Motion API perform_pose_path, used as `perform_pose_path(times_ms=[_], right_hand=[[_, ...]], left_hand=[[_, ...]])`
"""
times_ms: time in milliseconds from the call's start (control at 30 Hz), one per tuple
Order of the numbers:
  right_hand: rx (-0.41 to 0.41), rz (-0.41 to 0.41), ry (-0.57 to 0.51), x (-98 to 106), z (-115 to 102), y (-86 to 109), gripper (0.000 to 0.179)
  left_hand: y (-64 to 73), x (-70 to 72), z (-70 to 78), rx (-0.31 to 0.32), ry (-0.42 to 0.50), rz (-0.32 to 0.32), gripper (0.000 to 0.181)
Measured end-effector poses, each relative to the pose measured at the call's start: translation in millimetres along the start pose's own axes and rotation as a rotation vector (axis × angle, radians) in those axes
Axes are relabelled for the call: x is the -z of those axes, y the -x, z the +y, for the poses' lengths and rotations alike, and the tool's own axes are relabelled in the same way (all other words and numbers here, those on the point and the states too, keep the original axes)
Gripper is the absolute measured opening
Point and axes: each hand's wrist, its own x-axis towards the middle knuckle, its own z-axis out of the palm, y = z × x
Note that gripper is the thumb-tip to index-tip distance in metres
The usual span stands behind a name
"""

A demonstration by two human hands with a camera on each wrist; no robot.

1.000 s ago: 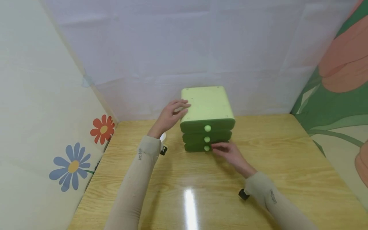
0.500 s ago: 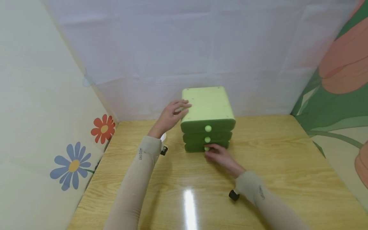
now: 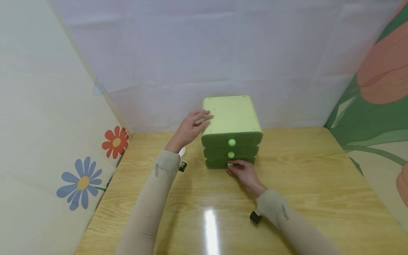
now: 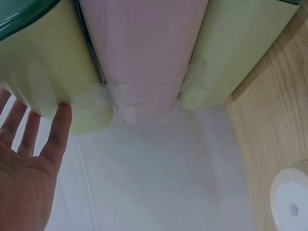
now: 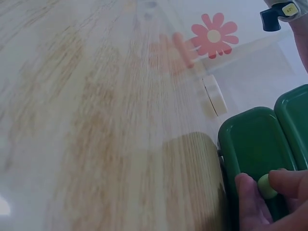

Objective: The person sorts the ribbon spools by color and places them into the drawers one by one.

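Note:
A small three-drawer cabinet stands on the table, with a pale green top and dark green drawer fronts. Each front carries a round light green knob. My left hand rests against the cabinet's upper left side; in the left wrist view its fairly straight fingers touch the yellow-green top tier, above a pink middle tier. Down at the lowest drawer, my right hand pinches its knob between thumb and finger. That drawer front looks closed. The fingers partly cover the knob.
A white roll lies on the wooden table left of the cabinet. Clear tape crosses the tiers' side. White sheeting hangs close behind the cabinet, and flower-decorated walls flank the table.
My right hand has moved left from beside the lowest drawer's knob and has taken hold of it. The left hand has stayed on the cabinet's side.

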Motion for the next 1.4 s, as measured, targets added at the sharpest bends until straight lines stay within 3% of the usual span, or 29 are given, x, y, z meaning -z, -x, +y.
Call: perform_pose_path(times_ms=[167,400,667,1400], right_hand=[[-0.003,0.005,-0.013,1.5,0.2,-0.5,0.032],[-0.017,0.021,-0.007,5.8,1.1,-0.2,0.032],[-0.057,-0.005,0.061,11.1,-0.6,4.4,0.029],[-0.077,-0.041,0.053,9.4,-0.3,19.2,0.03]], left_hand=[[-1.9,0.0,0.1,-0.002,-0.01,-0.004,0.035],[-11.7,-3.5,-31.5,-0.031,-0.017,-0.004,0.036],[-11.4,-4.4,-33.9,-0.041,-0.032,-0.013,0.036],[-11.2,-1.6,-38.0,-0.037,-0.035,-0.015,0.038]])
